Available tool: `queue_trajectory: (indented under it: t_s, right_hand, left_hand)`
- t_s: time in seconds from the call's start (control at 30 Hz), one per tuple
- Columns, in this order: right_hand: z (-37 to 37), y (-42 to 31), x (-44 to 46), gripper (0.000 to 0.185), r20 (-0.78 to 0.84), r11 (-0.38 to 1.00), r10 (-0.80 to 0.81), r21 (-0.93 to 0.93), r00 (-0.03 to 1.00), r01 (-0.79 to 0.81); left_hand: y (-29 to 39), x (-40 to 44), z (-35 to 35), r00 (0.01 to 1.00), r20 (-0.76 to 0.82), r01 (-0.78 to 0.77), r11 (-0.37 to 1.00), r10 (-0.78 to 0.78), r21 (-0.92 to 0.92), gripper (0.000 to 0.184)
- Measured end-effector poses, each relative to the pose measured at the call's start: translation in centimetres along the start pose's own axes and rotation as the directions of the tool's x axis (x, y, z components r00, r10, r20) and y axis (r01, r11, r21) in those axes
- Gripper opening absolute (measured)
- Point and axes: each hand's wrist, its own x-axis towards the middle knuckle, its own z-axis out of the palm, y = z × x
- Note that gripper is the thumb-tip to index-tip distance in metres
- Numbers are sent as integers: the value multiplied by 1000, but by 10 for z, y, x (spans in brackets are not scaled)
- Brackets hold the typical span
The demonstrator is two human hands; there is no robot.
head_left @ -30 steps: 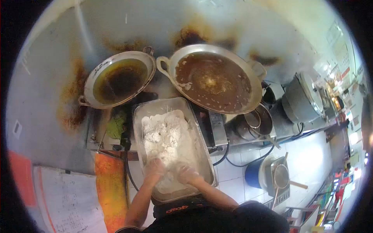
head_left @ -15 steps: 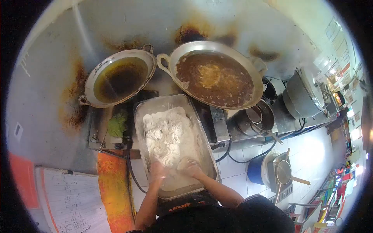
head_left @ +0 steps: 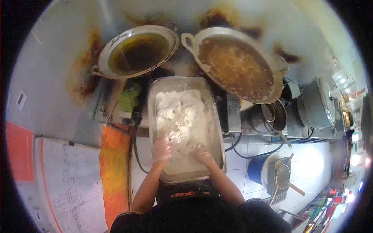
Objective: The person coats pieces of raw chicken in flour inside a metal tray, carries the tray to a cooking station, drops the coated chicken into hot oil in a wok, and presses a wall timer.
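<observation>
A rectangular metal tray (head_left: 215, 128) in front of me holds pale flour (head_left: 200, 120) and lumpy flour-coated pieces (head_left: 176, 114), whose inside is hidden. My left hand (head_left: 162, 149), in a clear plastic glove, is in the near left part of the tray, its fingertips at the nearest coated pieces. To its right, my right hand (head_left: 201, 154), also gloved and dusted with flour, reaches into the loose flour. The fingers of both hands are blurred and partly covered by flour, so their grip does not show.
Behind the tray stand a wide pan of bubbling brown oil (head_left: 237, 66) and a smaller pan of dark oil (head_left: 142, 54). Pots (head_left: 268, 118) are at the right. A blue bucket (head_left: 256, 171) with a strainer (head_left: 283, 176) is lower right. Something green (head_left: 130, 97) lies left of the tray.
The view has shifted, so pans and tray sit differently. My hands have moved slightly apart. The heap of coated pieces near my left hand looks lower and more spread into the flour.
</observation>
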Motion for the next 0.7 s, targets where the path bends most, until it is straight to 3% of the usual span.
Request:
queue_trajectory:
  t_s: [0.07, 0.1, 0.13, 0.17, 0.23, 0.3, 0.33, 0.37, 0.43, 0.47, 0.5, 0.57, 0.6, 0.63, 0.67, 0.7]
  right_hand:
    - [20, 16, 4, 48, -62, 1000, 6, -18, 998, -7]
    - [-5, 0, -10, 46, -64, 976, 92, 201, 994, -77]
    - [-3, -1, -9, 46, -60, 976, 93, 203, 994, -79]
    - [1, -1, -7, 46, -122, 975, 10, 221, 993, 17]
    - [16, 3, 2, 47, -183, 966, -62, 237, 981, 105]
    - [11, -4, 6, 50, -18, 995, 89, 37, 996, -89]
    - [7, -5, 5, 51, 34, 989, 143, -39, 989, -142]
    - [-52, -38, -27, 54, 54, 974, 202, 92, 978, -207]
    - [-72, -34, -38, 56, 91, 941, 252, 211, 963, -266]
    - [-47, -3, -23, 57, 152, 800, 291, 503, 945, -327]
    - [-30, 13, -15, 58, 224, 565, 310, 738, 924, -369]
    - [-29, 13, -14, 60, 175, 522, 251, 804, 952, -285]
    - [-32, 13, -13, 62, 112, 472, 197, 860, 974, -195]
    - [-35, 11, -13, 62, 106, 472, 198, 861, 974, -189]
    - [-47, 0, -16, 65, 97, 597, 239, 770, 966, -224]
    - [-55, -8, -19, 67, 84, 703, 281, 661, 956, -264]
  left_hand:
    - [31, 4, -25, 977, 164, 126, 988, -139, 88, 48]
    - [36, 3, -26, 975, 166, 133, 987, -146, 90, 48]
    - [41, 3, -26, 986, 86, 134, 988, -140, 73, 44]
    - [43, 3, -25, 991, 7, 130, 990, -131, 55, 41]
    - [37, 5, -17, 985, 34, 168, 986, -169, 18, 41]
    - [41, 9, -22, 977, 61, 207, 978, -205, -14, 42]
    - [41, 14, -26, 944, 178, 298, 950, -279, -89, 44]
    - [43, 18, -32, 895, 292, 393, 906, -338, -154, 46]
    - [29, 16, -24, 905, 233, 411, 873, -356, -262, 49]
    - [23, 13, -21, 910, 179, 414, 833, -374, -367, 53]
    - [28, 9, -21, 906, 179, 423, 829, -383, -366, 53]
    - [50, 7, -20, 980, -151, 89, 968, -127, -233, 56]
    - [51, 6, -15, 981, -152, 85, 968, -123, -234, 56]
    - [49, 4, -7, 982, 0, 191, 981, -191, -25, 58]
    - [45, 5, 1, 951, 132, 252, 947, -281, 199, 60]
    - [35, 7, 13, 953, 133, 243, 949, -272, 200, 60]
